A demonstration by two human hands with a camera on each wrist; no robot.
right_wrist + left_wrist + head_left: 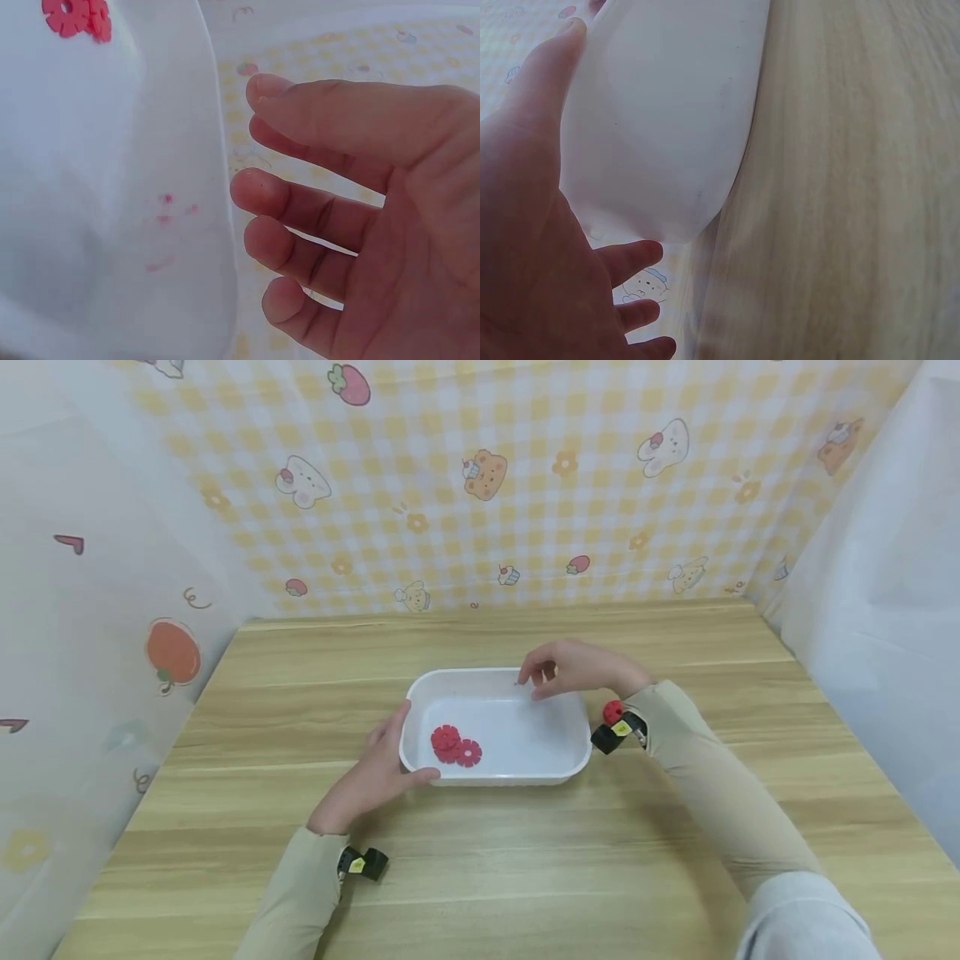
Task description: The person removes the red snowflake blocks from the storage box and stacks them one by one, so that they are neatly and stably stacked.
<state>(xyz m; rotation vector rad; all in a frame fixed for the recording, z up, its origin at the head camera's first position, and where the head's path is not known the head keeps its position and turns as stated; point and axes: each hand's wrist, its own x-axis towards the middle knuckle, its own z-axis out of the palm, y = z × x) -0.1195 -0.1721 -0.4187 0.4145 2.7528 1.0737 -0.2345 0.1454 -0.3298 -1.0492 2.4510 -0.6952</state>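
Note:
A white plastic basin (517, 752) lies on the table. My left hand (382, 764) holds its left end, thumb over the near rim and fingers along the left side. Inside, towards the near left, lie several red snowflake discs (468, 752), some overlapping; two show in the right wrist view as notched red discs (66, 16). My right hand (573, 668) hovers over the basin's far right rim, fingers loosely bent, with nothing between them. From the right wrist view, the fingertips (259, 190) are apart from one another.
A red round piece with holes (613, 712) sits on the wooden table (480, 868) right of the basin, partly hidden by the right wrist and its camera. A yellow checked cloth (450, 543) hangs behind the table, with pale sheets at both sides.

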